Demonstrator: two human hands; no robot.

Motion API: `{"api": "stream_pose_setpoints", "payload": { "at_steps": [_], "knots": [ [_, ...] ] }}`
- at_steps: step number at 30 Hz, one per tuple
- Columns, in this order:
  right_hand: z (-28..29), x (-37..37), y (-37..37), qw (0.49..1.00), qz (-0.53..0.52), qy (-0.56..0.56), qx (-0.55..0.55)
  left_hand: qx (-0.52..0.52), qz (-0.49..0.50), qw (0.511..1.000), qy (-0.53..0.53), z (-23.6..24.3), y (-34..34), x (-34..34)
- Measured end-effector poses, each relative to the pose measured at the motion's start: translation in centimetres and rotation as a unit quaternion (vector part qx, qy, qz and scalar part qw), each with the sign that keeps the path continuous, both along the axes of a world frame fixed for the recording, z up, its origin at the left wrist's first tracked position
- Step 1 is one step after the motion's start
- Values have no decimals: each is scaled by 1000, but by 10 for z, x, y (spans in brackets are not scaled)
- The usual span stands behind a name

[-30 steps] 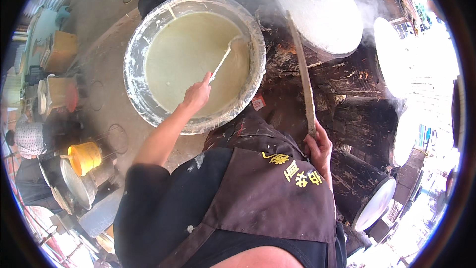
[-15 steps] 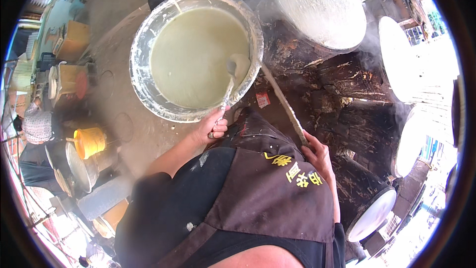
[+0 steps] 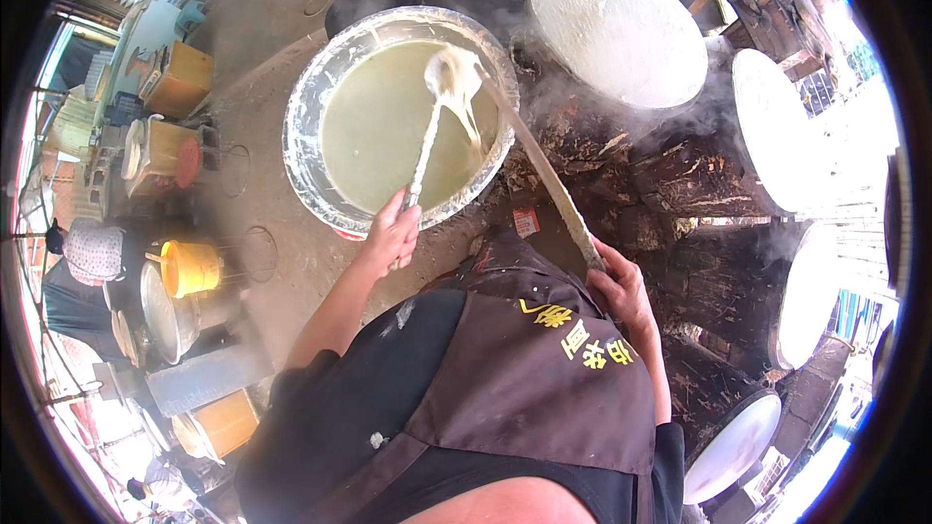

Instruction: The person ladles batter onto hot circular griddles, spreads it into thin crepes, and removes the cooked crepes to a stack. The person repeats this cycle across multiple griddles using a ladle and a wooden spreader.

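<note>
My left hand is closed around the handle of a batter-coated ladle. The ladle's bowl is raised over a large round basin of pale, cream-coloured liquid. Thick white strands hang from the bowl down toward the liquid. In my right hand is a long, crusted wooden stick, gripped near its lower end. The stick slants up across the basin's right rim, its far tip beside the ladle's bowl; whether the two touch I cannot tell.
Several steaming vats with white tops, such as this round one, stand along the right. On the left are a yellow bucket, a metal bowl and a person in a patterned head covering. A red-and-white packet lies near the basin.
The ladle has risen out of the liquid, and strands now trail from it. My left hand has shifted left; the stick's tip has moved inward over the basin, beside the ladle.
</note>
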State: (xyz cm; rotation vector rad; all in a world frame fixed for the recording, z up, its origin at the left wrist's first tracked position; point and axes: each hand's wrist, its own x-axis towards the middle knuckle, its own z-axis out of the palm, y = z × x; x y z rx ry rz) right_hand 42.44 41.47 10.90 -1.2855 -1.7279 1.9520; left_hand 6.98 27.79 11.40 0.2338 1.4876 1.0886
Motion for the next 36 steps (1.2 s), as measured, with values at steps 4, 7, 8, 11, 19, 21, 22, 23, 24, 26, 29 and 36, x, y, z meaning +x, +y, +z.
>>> {"api": "stream_pose_setpoints", "payload": {
  "at_steps": [4, 7, 8, 11, 19, 21, 22, 23, 24, 26, 29, 36],
  "knots": [
    [-23, 4, -5, 998, 2, -21, 55, -99, -80, 991, 38, -72, 6, -6],
    [-26, 9, -12, 998, -18, -38, 50, -101, -117, 979, 135, -86, 3, -14],
    [-26, 12, -14, 998, -31, -38, 46, -95, -121, 971, 182, -86, 2, -20],
    [-27, 17, -20, 997, -39, -55, 46, -28, -223, 901, 371, -152, -30, -58],
    [-8, -10, -25, 993, -22, -113, 28, -14, -361, 813, 456, -139, 20, -104],
    [-5, -17, -22, 990, -17, -138, 36, -67, -271, 939, 202, -159, 29, -86],
    [-14, -17, -27, 990, -40, -109, 78, -91, -205, 970, 94, -140, 34, -69],
    [-4, -22, -23, 990, -37, -132, 18, -117, -131, 984, -13, -112, 34, -53],
    [8, -28, -21, 986, -34, -156, -41, -142, -55, 981, -120, -97, 29, -43],
    [6, -36, -24, 981, -25, -184, -57, -107, 4, 954, -279, -102, 14, -34],
    [5, -34, -28, 984, -11, -177, -18, -62, 89, 849, -517, -93, -2, -15],
    [-9, -8, -14, 992, 54, -90, 65, 148, 64, 784, -599, -10, -32, 3]
  ]
}}
